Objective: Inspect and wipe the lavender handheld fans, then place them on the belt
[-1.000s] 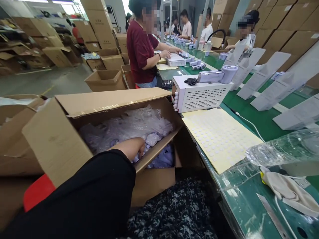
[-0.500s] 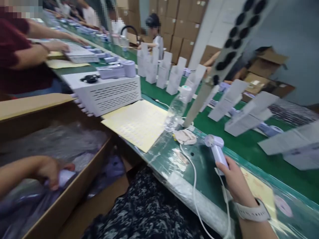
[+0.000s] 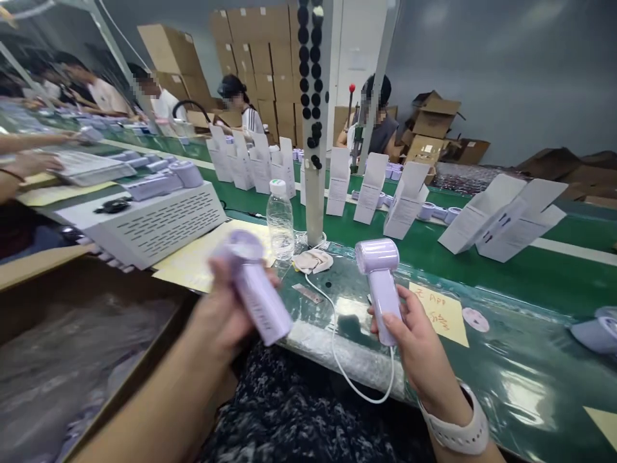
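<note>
Lifted from carton (image 3: 45,260): left hand (image 3: 216,312), clamped on one fan (image 3: 264,302) (motion-blurred). Right hand (image 3: 418,331): closed round corded fan (image 3: 384,292). Count: one fan per hand.

Stacked brown cartons (image 3: 263,58), grey-blue wall (image 3: 491,64), metal posts, long green worktable (image 3: 520,289)

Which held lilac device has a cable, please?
The device in the right hand, white cable at its base; the one in the left hand shows none.
</note>
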The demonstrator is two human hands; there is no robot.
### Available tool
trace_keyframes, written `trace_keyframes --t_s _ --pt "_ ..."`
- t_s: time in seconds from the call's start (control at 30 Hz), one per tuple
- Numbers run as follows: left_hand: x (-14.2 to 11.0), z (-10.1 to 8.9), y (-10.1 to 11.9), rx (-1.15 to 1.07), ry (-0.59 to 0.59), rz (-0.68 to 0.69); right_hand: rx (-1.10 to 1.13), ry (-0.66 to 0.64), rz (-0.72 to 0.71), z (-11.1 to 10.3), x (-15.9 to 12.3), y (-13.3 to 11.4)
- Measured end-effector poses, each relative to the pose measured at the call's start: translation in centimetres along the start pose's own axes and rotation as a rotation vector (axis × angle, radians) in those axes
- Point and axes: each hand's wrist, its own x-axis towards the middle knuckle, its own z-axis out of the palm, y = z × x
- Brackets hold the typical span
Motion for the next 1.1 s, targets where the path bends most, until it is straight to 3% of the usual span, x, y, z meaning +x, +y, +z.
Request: trace_keyframes --t_s 0.13,0.27,0.37,0.47,0.53,0.63,0.87,1.0,1.1 --pt "0.0 2.8 -4.7 -0.118 -0.024 -0.3 -0.051 -0.016 0.008 0.3 -1.6 0.8" --pt "-0.5 2.6 -7.7 -0.007 -0.199 -0.454 -0.122 0.039 -0.027 0.4 -2.4 1.0" --pt "-0.9 1.2 -7.8 0.19 -0.268 -0.313 -0.157 0.074 -0.045 0.8 -2.3 1.1" --pt "-0.9 0.2 -7.3 0.288 -0.183 -0.151 -0.183 0.043 -0.04 1.3 -2.0 1.1" --pt "-0.9 -0.1 -6.8 0.239 -0.154 -0.171 -0.207 0.024 -0.034 1.7 -1.9 1.2" --pt "-0.9 -0.1 -6.5 0.186 -0.214 -0.23 -0.307 0.054 -0.069 2.4 -1.7 1.7" --pt "-0.5 -0.6 -8.7 0.089 -0.289 -0.297 -0.56 0.05 -0.187 4.2 -2.6 2.5" --pt "0.3 -1.2 -9.1 0.048 -0.343 -0.359 -0.803 -0.097 -0.134 1.8 -0.4 1.7" --pt "0.8 -1.1 -8.7 0.063 -0.359 -0.279 -1.066 0.08 -0.14 -0.4 3.9 2.0"
